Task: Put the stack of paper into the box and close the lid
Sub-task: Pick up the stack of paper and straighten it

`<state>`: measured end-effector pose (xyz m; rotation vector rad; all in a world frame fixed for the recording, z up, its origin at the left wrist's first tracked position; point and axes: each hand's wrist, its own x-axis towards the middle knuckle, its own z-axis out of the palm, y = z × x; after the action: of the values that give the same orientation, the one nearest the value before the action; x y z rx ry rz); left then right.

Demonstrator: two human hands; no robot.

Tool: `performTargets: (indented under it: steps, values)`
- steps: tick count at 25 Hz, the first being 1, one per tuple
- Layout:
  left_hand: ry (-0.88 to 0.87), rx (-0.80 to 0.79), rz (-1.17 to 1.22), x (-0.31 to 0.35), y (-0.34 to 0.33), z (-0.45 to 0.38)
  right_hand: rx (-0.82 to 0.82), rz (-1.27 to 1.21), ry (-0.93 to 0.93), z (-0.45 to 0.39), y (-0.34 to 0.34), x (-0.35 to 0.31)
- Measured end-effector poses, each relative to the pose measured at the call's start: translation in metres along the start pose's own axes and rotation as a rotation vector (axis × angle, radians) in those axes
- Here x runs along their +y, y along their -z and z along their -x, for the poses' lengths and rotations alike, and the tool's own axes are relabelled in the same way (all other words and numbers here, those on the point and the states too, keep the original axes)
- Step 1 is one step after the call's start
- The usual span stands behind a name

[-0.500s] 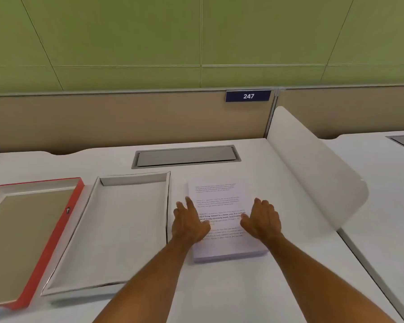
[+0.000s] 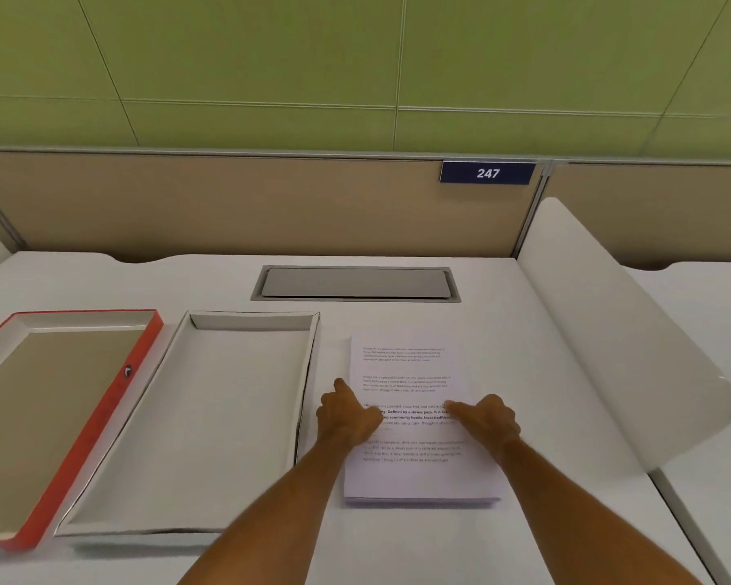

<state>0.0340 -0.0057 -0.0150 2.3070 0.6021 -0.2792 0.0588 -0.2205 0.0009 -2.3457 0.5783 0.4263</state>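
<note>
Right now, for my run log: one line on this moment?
phase: pre-grasp | left hand, right hand: on paper stack | box: open | lid: off

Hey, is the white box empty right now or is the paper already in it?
Empty. The box shows only its bare bottom; the paper lies on the table beside it.
</note>
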Motion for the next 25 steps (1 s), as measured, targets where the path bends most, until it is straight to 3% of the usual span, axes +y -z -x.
performTargets:
  steps: [5,7,12,18,22,25]
  values:
    - [0.137,0.004,0.145,0.008,0.012,-0.010,-0.185,-0.179,-0.013,-0.025,0.006,0.001]
    - [0.159,-0.030,0.176,0.009,0.013,-0.012,-0.199,-0.141,-0.009,-0.028,0.007,-0.001]
    - [0.127,-0.033,0.185,0.008,0.011,-0.014,-0.137,-0.131,-0.010,-0.037,0.012,-0.005]
    - [0.124,-0.066,0.279,0.006,0.016,-0.019,-0.255,-0.476,-0.040,-0.044,0.015,-0.004]
    - [0.139,-0.089,0.363,0.002,0.017,-0.022,-0.391,-0.547,-0.035,-0.041,0.018,-0.010]
    - [0.148,-0.090,0.417,0.001,0.020,-0.022,-0.405,-0.509,-0.024,-0.040,0.022,-0.010]
